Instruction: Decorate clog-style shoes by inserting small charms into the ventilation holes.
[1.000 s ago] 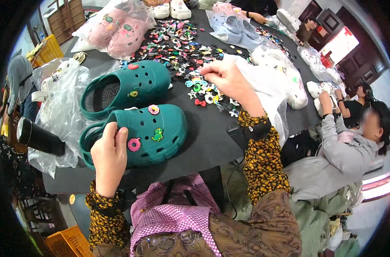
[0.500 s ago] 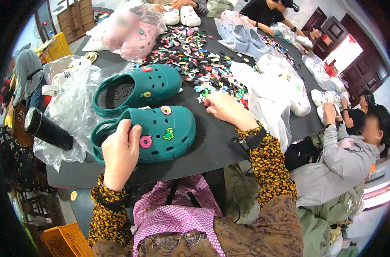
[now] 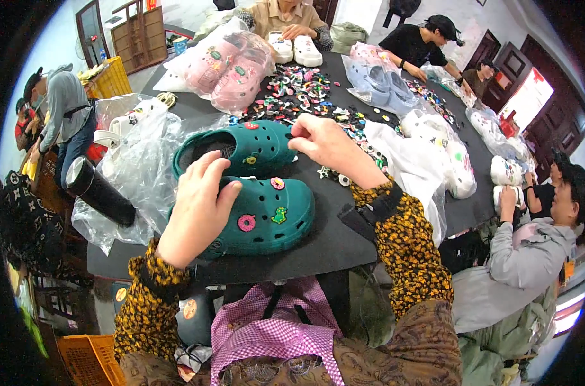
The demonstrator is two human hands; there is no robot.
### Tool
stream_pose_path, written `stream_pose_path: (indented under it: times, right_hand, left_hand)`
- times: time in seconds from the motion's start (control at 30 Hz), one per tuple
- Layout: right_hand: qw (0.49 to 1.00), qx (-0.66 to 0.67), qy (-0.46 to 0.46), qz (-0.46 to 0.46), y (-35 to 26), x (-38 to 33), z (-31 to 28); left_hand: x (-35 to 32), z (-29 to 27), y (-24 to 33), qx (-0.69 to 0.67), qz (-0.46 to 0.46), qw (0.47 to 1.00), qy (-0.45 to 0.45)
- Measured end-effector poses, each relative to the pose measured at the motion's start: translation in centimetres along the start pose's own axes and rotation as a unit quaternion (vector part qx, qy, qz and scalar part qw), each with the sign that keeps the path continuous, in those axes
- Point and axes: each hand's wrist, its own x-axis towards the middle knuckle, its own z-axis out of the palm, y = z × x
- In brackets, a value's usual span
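Resting left hand flat on near clog

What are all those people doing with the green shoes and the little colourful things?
A person is decorating two green clogs on a black table. The left hand rests on the near clog, which already has small charms stuck on. The right hand is at the toe of the far clog. A pile of loose charms lies behind, and other people work around the table.

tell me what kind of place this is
Likely a workshop where clogs get decorated: a black table with a heap of small charms, green clogs under the hands, bagged pairs, and other people working around it.
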Motion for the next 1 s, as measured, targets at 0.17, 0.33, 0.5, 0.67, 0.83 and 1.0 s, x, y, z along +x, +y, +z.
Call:
stream_pose_path:
  times: [0.17,0.33,0.5,0.67,0.83,1.0]
  right_hand:
    - [1.000,0.016,0.010,-0.022,-0.9,2.4,2.7]
    - [0.998,-0.003,0.029,-0.046,-0.5,3.4,4.3]
    - [0.993,-0.061,0.033,-0.091,-0.3,3.7,5.5]
    - [0.989,-0.062,0.024,-0.131,0.4,3.1,4.8]
    - [0.998,0.031,0.051,-0.037,0.1,2.5,4.8]
    - [0.996,0.011,0.080,-0.041,-0.2,2.6,5.4]
  left_hand:
    - [0.2,2.4,-2.5,-0.020,-0.026,0.996,-0.081]
    - [0.3,2.6,-2.2,-0.051,-0.028,0.995,-0.080]
    - [0.0,2.7,-2.2,-0.051,-0.012,0.997,-0.057]
    - [-0.2,2.7,-2.3,-0.049,-0.018,0.997,-0.054]
    - [0.0,2.6,-2.1,-0.062,-0.023,0.995,-0.078]
    - [-0.3,3.0,-2.6,-0.059,-0.002,0.998,-0.033]
